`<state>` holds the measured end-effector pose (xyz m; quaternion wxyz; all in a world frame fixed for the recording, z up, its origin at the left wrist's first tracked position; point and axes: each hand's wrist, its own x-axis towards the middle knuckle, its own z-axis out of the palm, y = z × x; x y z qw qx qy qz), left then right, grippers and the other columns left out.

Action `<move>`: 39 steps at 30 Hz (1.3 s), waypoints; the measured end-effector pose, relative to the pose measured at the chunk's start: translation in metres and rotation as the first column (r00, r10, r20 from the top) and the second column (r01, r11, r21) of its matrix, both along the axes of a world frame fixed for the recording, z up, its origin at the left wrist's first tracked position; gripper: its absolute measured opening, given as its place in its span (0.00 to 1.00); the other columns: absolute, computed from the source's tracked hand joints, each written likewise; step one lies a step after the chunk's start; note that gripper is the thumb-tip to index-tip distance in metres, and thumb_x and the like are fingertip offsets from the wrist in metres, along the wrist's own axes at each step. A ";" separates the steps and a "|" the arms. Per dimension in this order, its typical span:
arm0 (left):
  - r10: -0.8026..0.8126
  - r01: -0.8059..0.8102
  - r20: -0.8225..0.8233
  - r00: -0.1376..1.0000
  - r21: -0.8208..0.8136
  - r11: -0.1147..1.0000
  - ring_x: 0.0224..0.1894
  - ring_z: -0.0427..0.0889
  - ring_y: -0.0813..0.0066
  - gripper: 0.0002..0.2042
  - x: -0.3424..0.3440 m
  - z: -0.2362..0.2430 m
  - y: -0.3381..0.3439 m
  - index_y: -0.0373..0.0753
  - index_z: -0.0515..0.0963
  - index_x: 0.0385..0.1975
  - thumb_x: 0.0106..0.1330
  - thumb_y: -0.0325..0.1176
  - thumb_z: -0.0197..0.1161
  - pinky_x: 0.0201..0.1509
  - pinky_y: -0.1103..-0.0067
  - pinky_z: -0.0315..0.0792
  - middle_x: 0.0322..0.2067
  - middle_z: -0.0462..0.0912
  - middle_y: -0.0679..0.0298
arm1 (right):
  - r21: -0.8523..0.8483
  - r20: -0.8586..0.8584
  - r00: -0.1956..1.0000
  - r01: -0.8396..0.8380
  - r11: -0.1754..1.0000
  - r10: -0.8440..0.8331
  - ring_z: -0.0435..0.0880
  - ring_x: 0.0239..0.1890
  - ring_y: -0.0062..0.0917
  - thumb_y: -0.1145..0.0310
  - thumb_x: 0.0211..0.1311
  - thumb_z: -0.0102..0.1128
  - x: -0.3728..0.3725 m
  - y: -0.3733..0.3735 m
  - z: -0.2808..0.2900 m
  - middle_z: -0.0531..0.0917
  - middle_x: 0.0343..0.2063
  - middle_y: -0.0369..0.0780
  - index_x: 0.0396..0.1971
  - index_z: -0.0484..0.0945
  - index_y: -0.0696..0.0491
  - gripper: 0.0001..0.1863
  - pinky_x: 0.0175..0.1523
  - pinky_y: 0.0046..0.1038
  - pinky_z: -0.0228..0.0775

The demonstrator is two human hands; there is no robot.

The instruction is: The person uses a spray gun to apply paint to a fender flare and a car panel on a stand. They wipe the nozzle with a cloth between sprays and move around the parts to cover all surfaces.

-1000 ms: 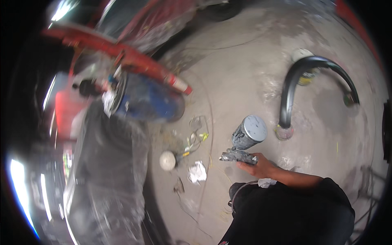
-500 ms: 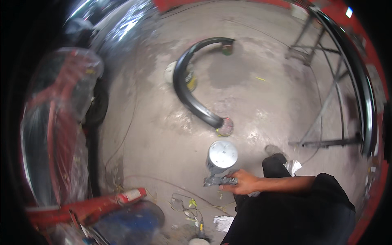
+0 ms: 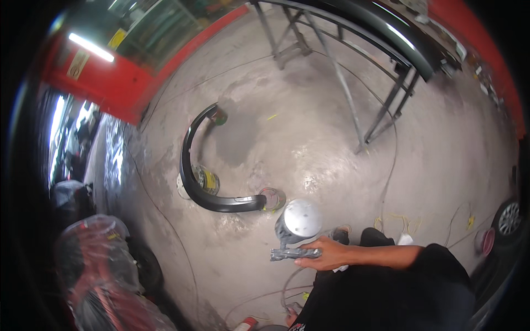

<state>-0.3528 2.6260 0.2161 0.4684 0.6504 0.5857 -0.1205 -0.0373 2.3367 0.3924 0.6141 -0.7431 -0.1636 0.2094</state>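
My right hand is closed around the handle of a grey, paint-stained spray gun. A round cup with a pale lid sits on top of the gun. Part of my left hand shows at the lower edge, its fingers closed on a grey hose that curves down from near the gun. Just beyond the cup lies a glossy black curved trim piece. Its ends rest on a near can and a far can, and a larger yellow-labelled bucket supports its bend.
A metal stand at the far right carries a long black panel. Plastic-wrapped red parts stand at the left. A cable runs across the concrete floor. A wheel and a pink bucket are at the right edge.
The view has swung, so the trim piece and cans appear farther left and the stand has shifted up. My left hand on the hose has come into view. The spray gun stays in my right hand.
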 end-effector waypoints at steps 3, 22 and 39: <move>-0.223 0.223 -0.006 0.975 -0.015 0.975 0.13 0.69 0.74 0.23 0.037 -0.004 0.012 0.34 0.69 0.24 0.67 0.52 0.55 0.15 0.74 0.64 0.14 0.70 0.62 | 0.060 -0.029 0.965 0.262 0.963 -0.261 0.84 0.33 0.28 0.53 0.57 0.63 -0.034 -0.053 -0.001 0.84 0.27 0.46 0.42 0.82 0.55 0.21 0.44 0.30 0.73; -0.812 0.803 0.165 0.559 -0.350 0.482 0.10 0.58 0.83 0.27 0.130 -0.012 -0.154 0.42 0.70 0.22 0.62 0.64 0.53 0.14 0.81 0.55 0.10 0.60 0.74 | -0.175 -0.370 0.336 0.890 0.421 -0.866 0.65 0.07 0.13 0.59 0.62 0.58 -0.244 -0.269 0.021 0.67 0.07 0.30 0.26 0.79 0.56 0.14 0.14 0.20 0.53; -0.943 0.839 0.060 0.327 -0.478 0.261 0.10 0.56 0.82 0.28 0.287 -0.021 -0.306 0.45 0.67 0.19 0.64 0.66 0.46 0.14 0.82 0.53 0.11 0.62 0.74 | -0.011 -0.367 0.150 0.986 0.165 -0.918 0.64 0.09 0.13 0.57 0.64 0.57 -0.153 -0.423 0.034 0.69 0.09 0.30 0.25 0.78 0.55 0.16 0.15 0.19 0.54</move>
